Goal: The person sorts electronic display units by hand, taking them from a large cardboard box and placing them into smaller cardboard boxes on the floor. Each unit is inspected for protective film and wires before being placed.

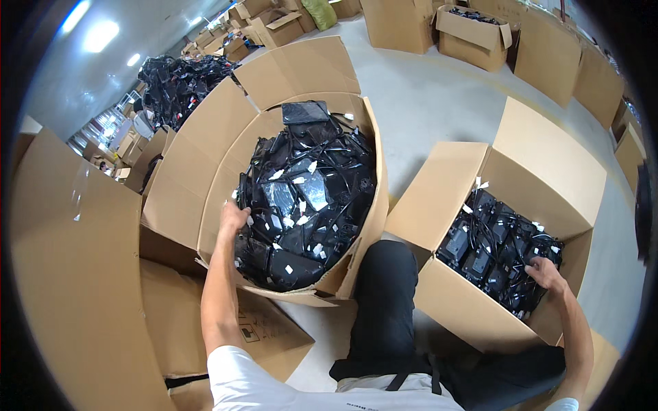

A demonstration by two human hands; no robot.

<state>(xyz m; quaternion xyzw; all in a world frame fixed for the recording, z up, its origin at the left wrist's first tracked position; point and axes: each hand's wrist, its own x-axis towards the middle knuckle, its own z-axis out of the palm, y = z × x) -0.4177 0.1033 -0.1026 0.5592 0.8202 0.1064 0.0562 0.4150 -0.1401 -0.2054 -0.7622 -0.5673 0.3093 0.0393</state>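
Note:
A large open cardboard box [378, 198] in the middle is heaped with black plastic units [301, 188], their dark cables tangled and ending in white plugs. At its left inner side is my left hand [236, 216], thumb and fingers apart beside the heap, with no held thing visible. A smaller open cardboard box [473, 308] at the right contains rows of black adapter-like blocks [480, 260] with cables. Inside its right part my right hand [546, 274] rests on the blocks with fingers curled down. What lies under those fingertips is hidden.
Tall cardboard [75, 260] stands along the left, and a flattened carton [274, 335] lies below the middle box. My knee [385, 274] is between the two boxes. More cartons [473, 41] and a black pile [181, 85] stand farther back on the grey floor [439, 96].

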